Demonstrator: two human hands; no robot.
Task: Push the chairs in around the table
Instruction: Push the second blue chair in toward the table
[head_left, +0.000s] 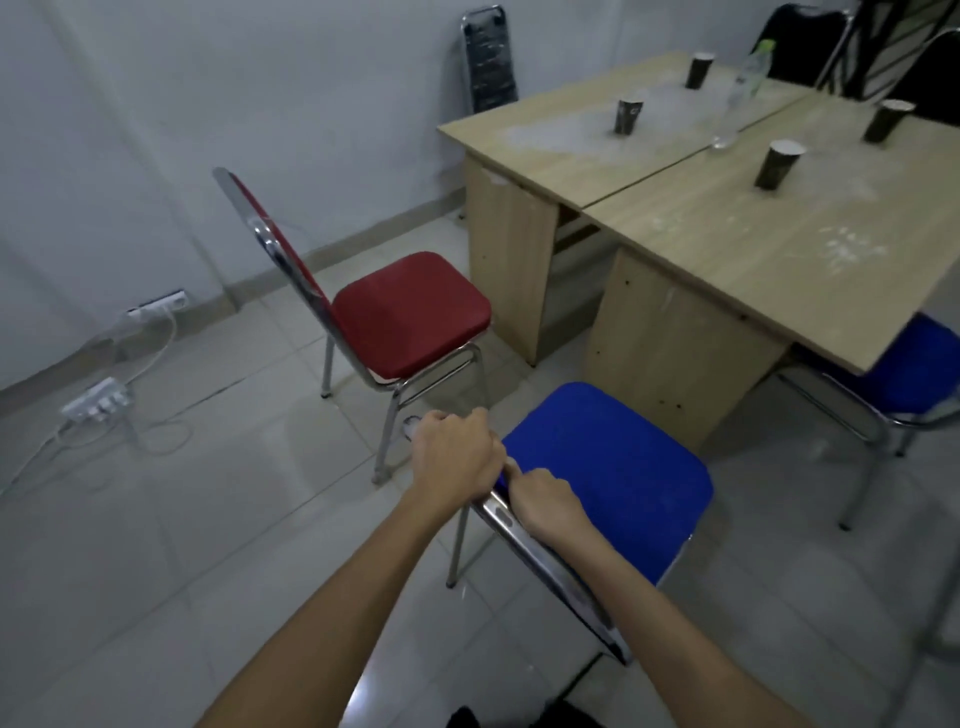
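A blue chair (613, 478) with a chrome frame stands in front of me, its seat pointing at the wooden table (727, 218). My left hand (457, 452) grips the top of its backrest at the left end. My right hand (545, 501) grips the same backrest rail just beside it. The seat's front edge sits short of the table's side panel. A red chair (410, 312) stands to the left, apart from the table's end. A second blue chair (914, 374) is partly tucked under the table at the right.
Several dark paper cups (776, 166) and a clear plastic bottle (737, 96) stand on the table. A black chair (488, 62) leans at the far wall, another (800, 41) behind the table. Power strips (96, 400) and white cables lie on the tiled floor at left.
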